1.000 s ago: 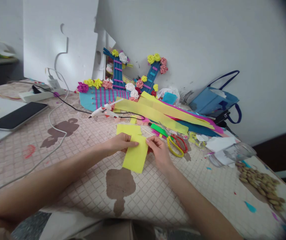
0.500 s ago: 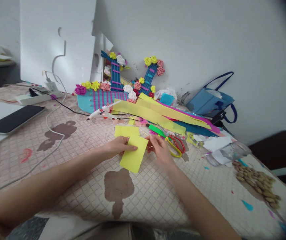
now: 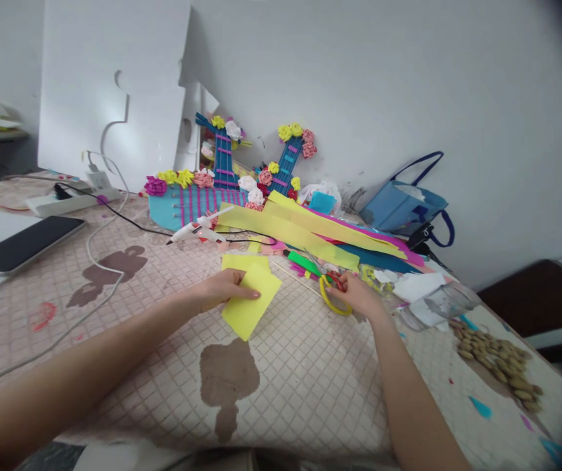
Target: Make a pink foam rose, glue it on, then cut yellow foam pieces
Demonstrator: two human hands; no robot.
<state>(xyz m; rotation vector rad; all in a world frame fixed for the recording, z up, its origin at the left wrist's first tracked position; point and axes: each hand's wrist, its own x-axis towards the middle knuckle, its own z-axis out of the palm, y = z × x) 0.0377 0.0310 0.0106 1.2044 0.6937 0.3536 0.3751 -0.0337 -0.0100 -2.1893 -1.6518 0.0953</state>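
Between the thumb and fingers of my left hand [image 3: 226,289] is a yellow paper rectangle [image 3: 251,311], tilted above the table. Another yellow piece of paper [image 3: 234,261] lies just behind it. My right hand [image 3: 356,294] has its fingers closed around the handles of a pair of scissors [image 3: 332,297], one loop yellow and the other red. The scissors' blades point away to the back left, beside a green-handled tool [image 3: 303,261]. A thin pale stick [image 3: 293,276] lies between the paper and the scissors.
A white glue gun [image 3: 195,230] with a black cord rests behind my left hand. Yellow crepe strips [image 3: 285,235] lie beyond, before a flower-trimmed blue craft piece [image 3: 163,208]. At left are a phone [image 3: 25,243] and power strip [image 3: 59,203]; peanuts [image 3: 496,360] lie at right.
My right hand has left the yellow paper, moved right and closed on the scissors' handles. My left hand still holds the paper, which has shifted slightly left and turned.
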